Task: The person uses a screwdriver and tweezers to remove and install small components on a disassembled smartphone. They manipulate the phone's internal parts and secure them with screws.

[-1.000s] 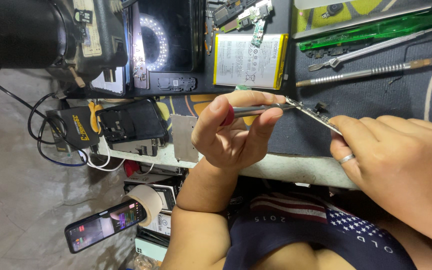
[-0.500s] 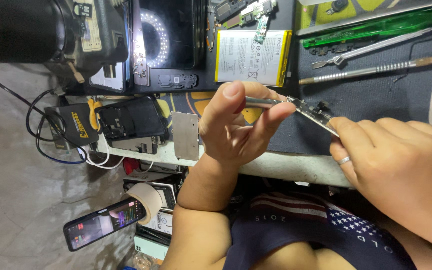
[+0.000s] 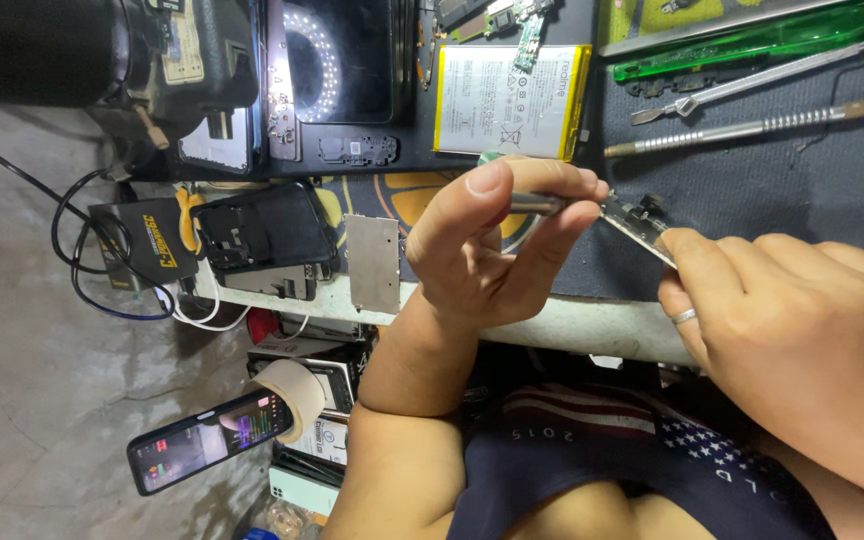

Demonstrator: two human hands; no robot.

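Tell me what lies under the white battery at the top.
The battery rests on a dark tray, beside a phone reflecting a ring light. A small green board overlaps its top edge. Anything directly beneath it is hidden.

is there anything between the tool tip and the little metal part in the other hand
Nothing visible. The left hand holds a thin metal tool whose tip reaches straight to the small metal part pinched by the right hand, above the dark mat. The contact spot itself is too small to see clearly.
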